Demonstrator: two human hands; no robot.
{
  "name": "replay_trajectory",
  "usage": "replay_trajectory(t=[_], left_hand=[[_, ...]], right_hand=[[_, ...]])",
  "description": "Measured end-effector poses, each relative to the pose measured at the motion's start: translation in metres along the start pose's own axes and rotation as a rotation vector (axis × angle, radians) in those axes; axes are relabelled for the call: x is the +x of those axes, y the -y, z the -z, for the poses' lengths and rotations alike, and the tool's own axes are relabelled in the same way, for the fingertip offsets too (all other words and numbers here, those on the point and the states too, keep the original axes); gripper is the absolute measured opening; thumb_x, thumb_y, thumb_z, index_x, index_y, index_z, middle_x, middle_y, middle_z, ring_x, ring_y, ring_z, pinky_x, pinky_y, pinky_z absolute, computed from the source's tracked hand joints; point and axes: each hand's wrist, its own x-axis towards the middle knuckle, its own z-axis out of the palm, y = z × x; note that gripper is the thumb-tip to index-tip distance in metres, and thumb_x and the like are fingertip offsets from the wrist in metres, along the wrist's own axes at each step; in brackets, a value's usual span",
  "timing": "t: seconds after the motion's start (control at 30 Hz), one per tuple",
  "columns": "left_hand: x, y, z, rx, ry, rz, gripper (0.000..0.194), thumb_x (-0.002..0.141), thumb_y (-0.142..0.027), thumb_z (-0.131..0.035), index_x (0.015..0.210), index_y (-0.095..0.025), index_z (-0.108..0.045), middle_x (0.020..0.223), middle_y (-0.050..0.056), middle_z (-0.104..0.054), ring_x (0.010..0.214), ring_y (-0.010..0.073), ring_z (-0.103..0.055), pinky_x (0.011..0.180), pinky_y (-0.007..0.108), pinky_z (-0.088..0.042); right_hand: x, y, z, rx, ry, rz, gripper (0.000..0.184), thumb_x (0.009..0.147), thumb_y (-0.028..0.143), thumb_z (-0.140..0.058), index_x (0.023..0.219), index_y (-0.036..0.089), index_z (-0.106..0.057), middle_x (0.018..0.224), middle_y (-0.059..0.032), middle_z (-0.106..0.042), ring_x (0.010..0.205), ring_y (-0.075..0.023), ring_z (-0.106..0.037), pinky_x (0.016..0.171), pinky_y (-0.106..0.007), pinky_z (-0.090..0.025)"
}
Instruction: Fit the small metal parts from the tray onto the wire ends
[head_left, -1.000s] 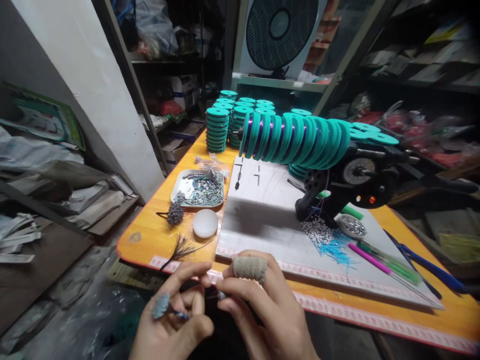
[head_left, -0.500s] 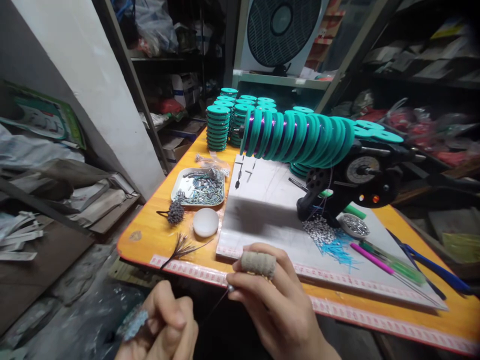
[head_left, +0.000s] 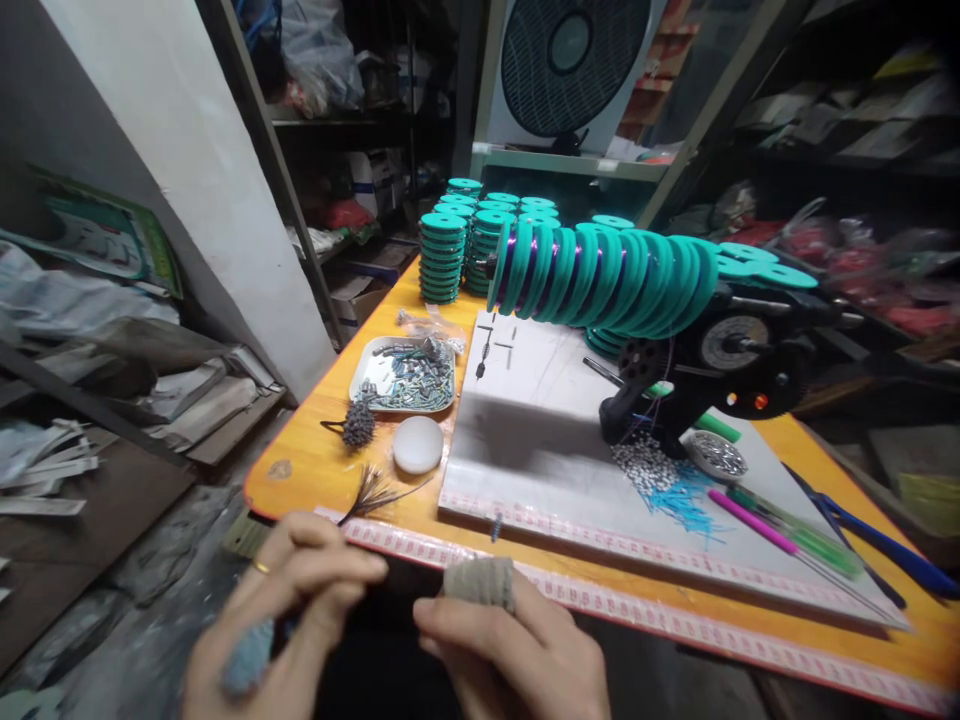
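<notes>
My left hand (head_left: 289, 610), with a ring on one finger, is at the table's front edge, thumb and index finger pinched together. Whatever it pinches is too fine to make out. A light blue fuzzy wrap (head_left: 249, 655) shows at its lower fingers. To its right, my right hand (head_left: 525, 640) is also closed in a pinch; its contents are hidden. A grey-beige cloth wrap (head_left: 480, 582) encircles its index finger. Just beyond that hand, a small dark coiled piece (head_left: 496, 527) lies by the board edge. Left of it is a bundle of brown strands (head_left: 371, 495).
A black winder (head_left: 675, 370) carrying a row of teal spools (head_left: 600, 275) stands on the white board (head_left: 540, 480). Stacked spools (head_left: 442, 255) are behind. At left are a tray of small metal parts (head_left: 360, 375), a white dish (head_left: 418, 447) and a spiky dark cluster (head_left: 358, 425).
My left hand has risen toward the table edge and its index finger has straightened. My right hand has come down and slightly left, uncovering the coiled piece. The thin line between the hands no longer shows.
</notes>
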Motion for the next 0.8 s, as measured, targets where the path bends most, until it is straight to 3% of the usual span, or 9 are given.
replay_trajectory(t=[0.07, 0.13, 0.23, 0.3, 0.47, 0.6, 0.7, 0.8], left_hand=[[0.017, 0.017, 0.012, 0.215, -0.013, -0.051, 0.012, 0.096, -0.029, -0.061, 0.098, -0.034, -0.072, 0.096, -0.002, -0.060, 0.085, 0.0132, -0.059, 0.075, 0.022, -0.043], [0.033, 0.031, 0.018, 0.398, 0.089, -0.080, 0.016, 0.092, -0.038, -0.064, 0.098, -0.026, -0.074, 0.102, 0.002, -0.065, 0.098, 0.0201, -0.063, 0.085, 0.028, -0.044], [0.048, 0.043, 0.017, 0.554, 0.239, -0.048, 0.028, 0.089, -0.048, -0.064, 0.093, -0.022, -0.076, 0.097, 0.006, -0.067, 0.089, 0.0258, -0.067, 0.081, 0.035, -0.045], [0.053, 0.044, 0.012, 0.571, 0.261, -0.045, 0.028, 0.089, -0.047, -0.062, 0.089, -0.022, -0.075, 0.092, 0.006, -0.067, 0.080, 0.0257, -0.069, 0.074, 0.036, -0.046], [0.049, 0.040, 0.008, 0.557, 0.153, -0.111, 0.021, 0.089, -0.040, -0.060, 0.085, -0.022, -0.070, 0.088, 0.005, -0.076, 0.081, 0.0261, -0.073, 0.074, 0.033, -0.049], [0.032, 0.036, 0.009, 0.480, 0.011, -0.091, 0.018, 0.093, -0.039, -0.060, 0.091, -0.023, -0.066, 0.084, 0.002, -0.077, 0.073, 0.0186, -0.074, 0.065, 0.023, -0.052], [0.018, 0.034, 0.004, 0.337, -0.035, -0.037, 0.013, 0.092, -0.036, -0.065, 0.095, -0.023, -0.068, 0.089, 0.000, -0.077, 0.082, 0.0145, -0.074, 0.075, 0.016, -0.054], [0.008, 0.033, -0.003, 0.289, 0.008, -0.081, 0.012, 0.091, -0.029, -0.067, 0.101, -0.024, -0.071, 0.098, 0.000, -0.078, 0.090, 0.0144, -0.073, 0.085, 0.017, -0.053]], right_hand=[[0.004, 0.002, 0.003, -0.007, 0.004, -0.015, 0.025, 0.086, 0.002, -0.065, 0.105, 0.018, -0.067, 0.080, -0.0027, -0.061, 0.068, -0.0080, -0.060, 0.062, -0.015, -0.051], [0.009, 0.004, 0.005, 0.011, -0.019, -0.047, 0.025, 0.082, -0.002, -0.062, 0.099, 0.017, -0.066, 0.075, -0.0012, -0.057, 0.063, -0.0069, -0.057, 0.058, -0.014, -0.048], [0.013, 0.007, 0.005, 0.021, -0.017, -0.089, 0.023, 0.081, -0.002, -0.058, 0.094, 0.016, -0.065, 0.072, 0.0001, -0.052, 0.059, -0.0057, -0.052, 0.053, -0.014, -0.042], [0.014, 0.007, 0.005, 0.005, -0.009, -0.095, 0.021, 0.082, 0.000, -0.058, 0.093, 0.016, -0.065, 0.072, 0.0001, -0.051, 0.060, -0.0060, -0.051, 0.053, -0.014, -0.042], [0.012, 0.003, 0.006, -0.015, 0.014, -0.128, 0.017, 0.084, 0.002, -0.056, 0.091, 0.016, -0.063, 0.073, 0.0001, -0.051, 0.062, -0.0062, -0.051, 0.056, -0.015, -0.042], [0.011, 0.000, 0.006, 0.015, 0.024, -0.208, 0.015, 0.089, 0.006, -0.055, 0.092, 0.017, -0.064, 0.074, -0.0002, -0.051, 0.065, -0.0065, -0.053, 0.058, -0.016, -0.042], [0.013, 0.003, 0.003, 0.036, -0.002, -0.243, 0.013, 0.091, 0.009, -0.058, 0.093, 0.019, -0.066, 0.073, 0.0008, -0.050, 0.065, -0.0064, -0.051, 0.059, -0.017, -0.040], [0.018, 0.008, 0.000, 0.081, -0.053, -0.281, 0.013, 0.092, 0.010, -0.059, 0.093, 0.019, -0.068, 0.074, 0.0008, -0.049, 0.065, -0.0063, -0.049, 0.060, -0.018, -0.039]])
